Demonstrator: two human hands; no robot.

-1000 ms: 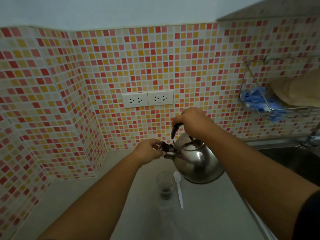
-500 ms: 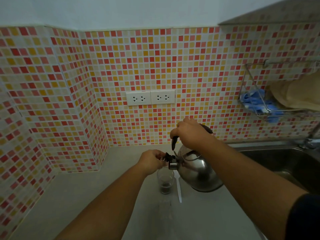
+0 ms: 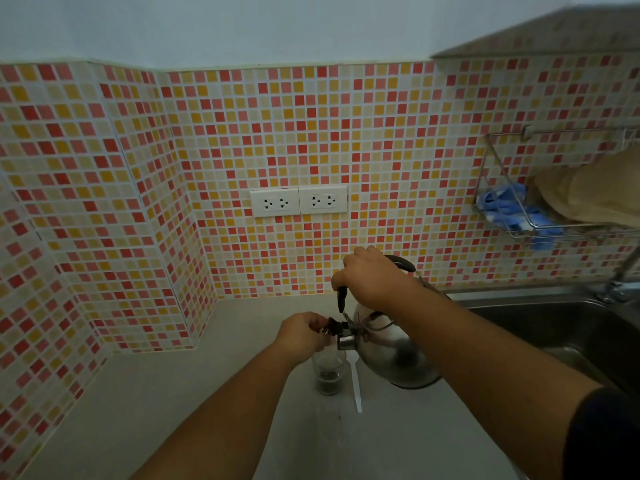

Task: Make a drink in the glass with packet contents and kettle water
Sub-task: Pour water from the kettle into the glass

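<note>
A steel kettle [image 3: 398,355] hangs tilted to the left above the grey counter [image 3: 173,403]. My right hand [image 3: 370,278] grips its black handle from above. My left hand [image 3: 303,334] pinches the black spout cap [image 3: 332,328] at the tip of the spout. Directly under the spout stands a small clear glass [image 3: 329,374] with dark powder in its bottom. A white plastic spoon [image 3: 356,382] lies on the counter just right of the glass. No water stream is visible, and no packet is in view.
A steel sink [image 3: 554,327] with a tap [image 3: 620,282] lies to the right. A wire rack [image 3: 512,216] on the tiled wall holds a blue cloth and a beige item. Two white sockets [image 3: 298,200] sit on the back wall. Tiled walls close the left corner.
The kettle has come down and leftward, so its spout now sits right above the glass. Both hands kept their hold on handle and spout cap while the view shifted.
</note>
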